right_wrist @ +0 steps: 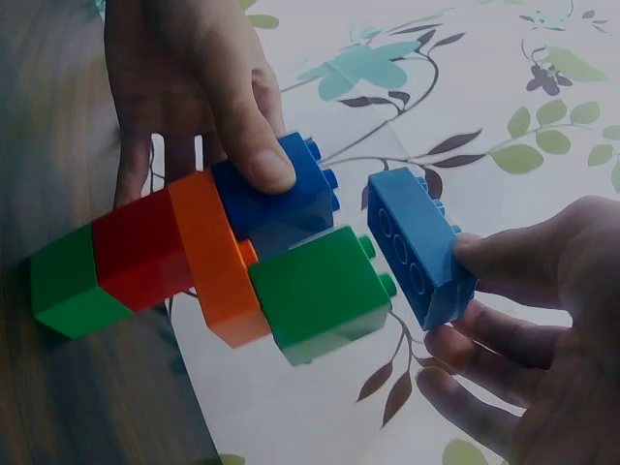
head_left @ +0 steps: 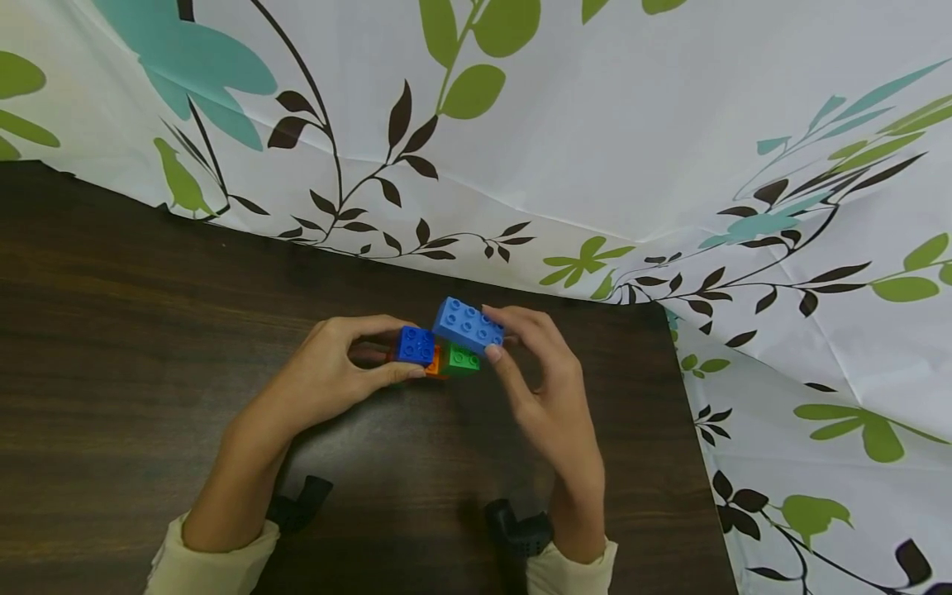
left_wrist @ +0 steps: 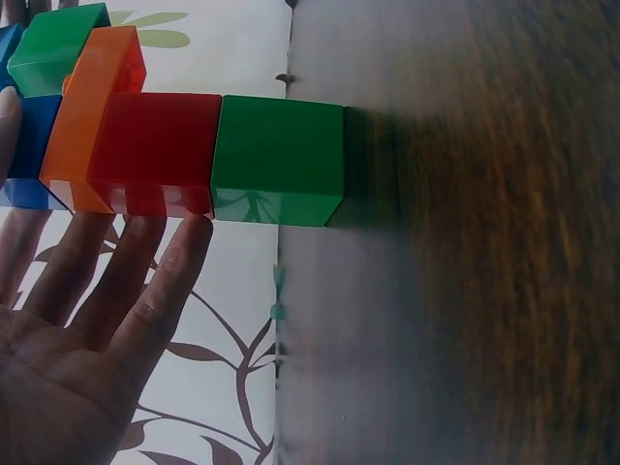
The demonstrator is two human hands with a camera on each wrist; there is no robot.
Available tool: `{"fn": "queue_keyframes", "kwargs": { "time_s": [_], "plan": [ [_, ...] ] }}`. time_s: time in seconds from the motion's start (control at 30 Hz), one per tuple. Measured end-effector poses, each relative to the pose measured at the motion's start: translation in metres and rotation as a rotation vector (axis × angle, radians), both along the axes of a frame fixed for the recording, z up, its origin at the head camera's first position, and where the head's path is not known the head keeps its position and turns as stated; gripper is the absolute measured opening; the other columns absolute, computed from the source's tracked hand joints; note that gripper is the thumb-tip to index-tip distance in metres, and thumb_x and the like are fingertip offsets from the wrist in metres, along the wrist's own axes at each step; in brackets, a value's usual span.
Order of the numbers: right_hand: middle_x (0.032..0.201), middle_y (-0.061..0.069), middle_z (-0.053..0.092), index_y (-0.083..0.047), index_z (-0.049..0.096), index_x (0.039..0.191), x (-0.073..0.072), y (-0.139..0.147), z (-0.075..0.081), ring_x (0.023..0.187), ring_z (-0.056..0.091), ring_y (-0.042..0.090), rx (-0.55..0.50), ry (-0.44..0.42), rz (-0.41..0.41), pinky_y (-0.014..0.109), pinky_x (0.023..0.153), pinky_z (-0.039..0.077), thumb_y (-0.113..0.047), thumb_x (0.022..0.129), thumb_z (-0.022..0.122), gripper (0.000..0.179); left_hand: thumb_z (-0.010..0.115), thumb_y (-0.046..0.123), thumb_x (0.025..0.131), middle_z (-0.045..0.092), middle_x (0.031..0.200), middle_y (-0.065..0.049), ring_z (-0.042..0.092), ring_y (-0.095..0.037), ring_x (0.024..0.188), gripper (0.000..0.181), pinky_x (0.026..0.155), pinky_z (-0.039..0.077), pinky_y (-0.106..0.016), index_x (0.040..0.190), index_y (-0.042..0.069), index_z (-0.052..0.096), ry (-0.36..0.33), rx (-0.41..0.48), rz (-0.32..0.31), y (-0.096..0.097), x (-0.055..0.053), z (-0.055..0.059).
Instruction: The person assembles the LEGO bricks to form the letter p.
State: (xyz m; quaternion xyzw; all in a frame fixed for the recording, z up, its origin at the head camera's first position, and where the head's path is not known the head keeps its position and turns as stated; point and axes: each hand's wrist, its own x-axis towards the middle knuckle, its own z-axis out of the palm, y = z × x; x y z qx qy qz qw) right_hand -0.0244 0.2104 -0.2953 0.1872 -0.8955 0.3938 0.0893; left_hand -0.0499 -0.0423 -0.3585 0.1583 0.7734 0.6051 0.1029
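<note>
My left hand point(head_left: 320, 376) grips a stack of joined toy building bricks, its thumb pressed on the dark blue brick point(right_wrist: 281, 199). That brick and a green brick point(right_wrist: 325, 291) sit side by side on a long orange brick point(right_wrist: 218, 271). Below the orange one come a red brick point(right_wrist: 143, 250) and another green brick point(left_wrist: 281, 160) at the bottom end. With thumb and fingertips, my right hand point(head_left: 546, 388) pinches a lighter blue brick point(head_left: 467, 325) at one end. This brick is tilted, its hollow underside facing the studs of the upper green brick, with a gap between them in the right wrist view.
Beneath both hands lies a dark wooden table point(head_left: 134, 355). A white cloth point(head_left: 595, 107) with leaf and bird prints hangs along its back and right sides. Black wrist mounts point(head_left: 513, 529) show near both sleeves.
</note>
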Motion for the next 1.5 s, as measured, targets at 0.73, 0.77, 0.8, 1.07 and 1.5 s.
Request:
{"fn": "queue_keyframes", "kwargs": {
  "time_s": [0.73,0.77,0.8,1.07,1.5],
  "plan": [
    [0.143,0.007,0.064,-0.012,0.069,0.143,0.001,-0.013,-0.005,0.131,0.061,0.022,0.038,-0.055,0.097,0.045,0.112,0.054,-0.007,0.104,0.07,0.04,0.084,0.022,0.096,0.074,0.131,-0.018,0.075,-0.034,0.118,0.045,0.1,0.064,-0.047,0.136,0.005,0.071,-0.011,0.018,-0.025,0.0,-0.001,-0.001],
    [0.143,0.007,0.064,-0.012,0.069,0.143,0.001,-0.013,-0.005,0.131,0.061,0.022,0.038,-0.054,0.1,0.044,0.112,0.055,-0.007,0.104,0.07,0.04,0.084,0.021,0.096,0.074,0.131,-0.018,0.075,-0.034,0.118,0.045,0.1,0.063,-0.047,0.136,0.005,0.071,-0.012,0.017,-0.026,0.0,-0.001,-0.001],
    [0.142,0.008,0.065,-0.012,0.069,0.143,0.001,-0.013,-0.006,0.13,0.061,0.022,0.04,-0.049,0.103,0.043,0.111,0.055,-0.007,0.104,0.07,0.039,0.084,0.021,0.096,0.074,0.131,-0.018,0.075,-0.034,0.118,0.045,0.099,0.064,-0.047,0.136,0.005,0.071,-0.012,0.016,-0.026,0.0,-0.001,-0.001],
    [0.14,0.01,0.065,-0.01,0.07,0.142,0.002,-0.016,-0.005,0.127,0.061,0.023,0.047,-0.012,0.122,0.039,0.105,0.057,-0.005,0.104,0.07,0.039,0.084,0.021,0.096,0.075,0.131,-0.018,0.075,-0.034,0.118,0.045,0.098,0.064,-0.045,0.135,0.004,0.071,-0.006,0.019,-0.022,-0.001,0.0,0.0],
    [0.138,0.007,0.065,-0.014,0.07,0.144,0.005,-0.02,-0.002,0.125,0.058,0.023,0.129,0.049,0.122,0.044,0.105,0.054,-0.008,0.104,0.07,0.04,0.083,0.018,0.096,0.074,0.131,-0.019,0.077,-0.033,0.115,0.044,0.097,0.064,-0.042,0.136,0.005,0.071,-0.008,0.003,-0.02,-0.001,0.0,0.001]
  ]
}}
